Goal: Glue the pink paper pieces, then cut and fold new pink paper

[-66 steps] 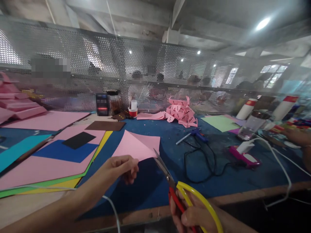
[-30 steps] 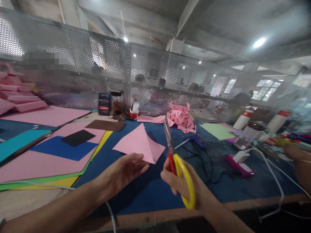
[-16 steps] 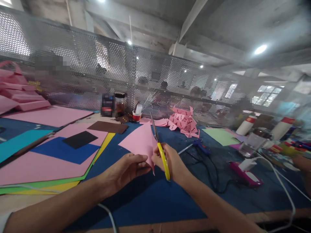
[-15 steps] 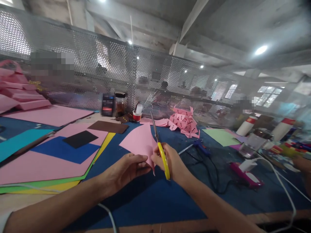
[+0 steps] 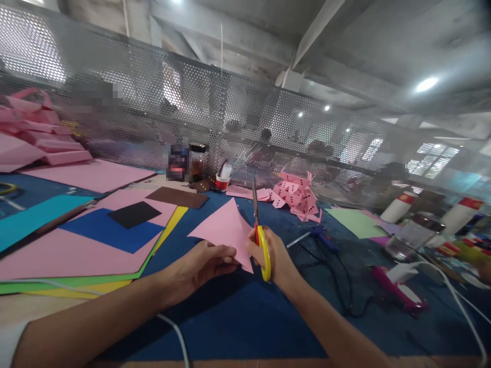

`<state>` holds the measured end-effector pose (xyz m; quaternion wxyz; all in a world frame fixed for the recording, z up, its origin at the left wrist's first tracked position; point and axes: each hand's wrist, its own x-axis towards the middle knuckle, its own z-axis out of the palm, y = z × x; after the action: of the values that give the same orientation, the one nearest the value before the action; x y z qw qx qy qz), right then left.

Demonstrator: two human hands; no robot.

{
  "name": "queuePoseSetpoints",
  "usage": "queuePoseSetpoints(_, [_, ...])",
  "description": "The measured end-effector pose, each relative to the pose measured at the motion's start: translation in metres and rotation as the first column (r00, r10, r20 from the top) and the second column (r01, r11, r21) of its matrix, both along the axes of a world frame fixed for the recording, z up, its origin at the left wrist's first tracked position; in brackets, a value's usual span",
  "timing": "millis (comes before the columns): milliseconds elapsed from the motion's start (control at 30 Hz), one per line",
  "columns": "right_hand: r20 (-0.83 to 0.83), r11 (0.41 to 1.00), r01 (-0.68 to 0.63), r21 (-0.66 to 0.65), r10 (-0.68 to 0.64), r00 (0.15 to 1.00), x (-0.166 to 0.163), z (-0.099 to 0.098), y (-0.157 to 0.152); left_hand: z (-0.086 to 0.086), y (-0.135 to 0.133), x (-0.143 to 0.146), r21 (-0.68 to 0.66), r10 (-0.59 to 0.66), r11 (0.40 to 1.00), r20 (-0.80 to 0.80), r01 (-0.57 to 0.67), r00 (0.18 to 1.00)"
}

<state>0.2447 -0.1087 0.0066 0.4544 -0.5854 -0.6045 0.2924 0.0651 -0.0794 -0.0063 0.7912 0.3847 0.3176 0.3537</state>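
Observation:
A curved piece of pink paper point(image 5: 224, 225) is pinched between the thumb and fingers of my left hand point(image 5: 205, 263), held above the blue work surface. My right hand point(image 5: 278, 258) grips a pair of scissors point(image 5: 264, 250) with yellow and red handles. Their blades point up and away, close together, to the right of the paper. My right fingertips are at the paper's right edge; whether they pinch it too I cannot tell.
Left lie stacked coloured sheets point(image 5: 126, 253) with a black piece point(image 5: 134, 214) on top. Behind stand a glass jar point(image 5: 198, 163), a paper cup point(image 5: 222, 181) and punched pink pieces point(image 5: 295, 191). A blue glue gun point(image 5: 322, 239), a magenta power strip point(image 5: 399, 291) and cables are at right.
The pink paper has turned and its lower corner now shows flatter. The scissors have shifted slightly right with my right hand. The whole view has moved a little.

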Motion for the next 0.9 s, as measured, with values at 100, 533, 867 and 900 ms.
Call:
queuePoseSetpoints(100, [-0.031, 1.000, -0.029, -0.007, 0.028, 0.999, 0.000, 0.003, -0.002, -0.001, 0.001, 0.000, 0.026, 0.000, 1.000, 0.012, -0.001, 1.000])
queuePoseSetpoints(533, [-0.108, 0.974, -0.088, 0.208, 0.112, 0.988, -0.001, 0.011, -0.013, -0.001, 0.003, -0.001, -0.154, -0.200, 0.961, 0.194, 0.231, 0.960])
queuePoseSetpoints(867, [-0.091, 0.977, -0.097, 0.188, 0.115, 0.989, -0.001, 0.010, -0.014, -0.001, 0.008, -0.005, -0.145, -0.069, 0.984, 0.213, 0.101, 0.975])
queuePoseSetpoints(900, [-0.089, 0.977, -0.100, 0.191, 0.118, 0.989, -0.001, 0.009, -0.015, 0.000, 0.007, -0.005, -0.141, -0.078, 0.984, 0.207, 0.108, 0.975])
